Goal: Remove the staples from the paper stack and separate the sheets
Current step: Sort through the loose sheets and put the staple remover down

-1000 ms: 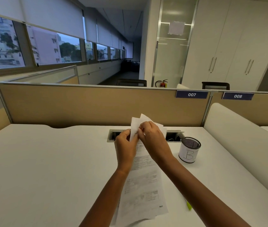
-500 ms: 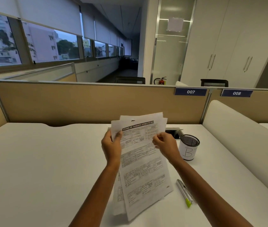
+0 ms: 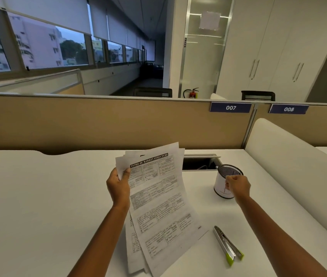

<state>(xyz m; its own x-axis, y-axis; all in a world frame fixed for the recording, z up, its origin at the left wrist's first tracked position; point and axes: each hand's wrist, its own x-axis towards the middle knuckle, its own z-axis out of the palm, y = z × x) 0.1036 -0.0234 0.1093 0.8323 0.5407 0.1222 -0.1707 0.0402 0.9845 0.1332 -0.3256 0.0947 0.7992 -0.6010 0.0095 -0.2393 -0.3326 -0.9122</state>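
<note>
My left hand (image 3: 118, 186) grips the printed paper stack (image 3: 158, 198) by its upper left edge. The fanned sheets stand tilted with their lower ends on the white desk (image 3: 38, 206); the top sheet is headed "Types of Market Structure". My right hand (image 3: 238, 185) is off the paper, at the near rim of the white mesh-topped cup (image 3: 221, 189), fingertips pinched together. Whether they hold anything is too small to see. A metal staple remover with green tips (image 3: 227, 244) lies on the desk below my right hand.
A cable opening (image 3: 198, 162) is sunk into the desk behind the papers. A tan partition (image 3: 98, 122) closes the far edge. A white padded divider (image 3: 288, 166) runs along the right side.
The folded-back sheets were laid flat again. My right hand let go of the stack's top and moved right to the cup, while my left hand kept hold of the papers.
</note>
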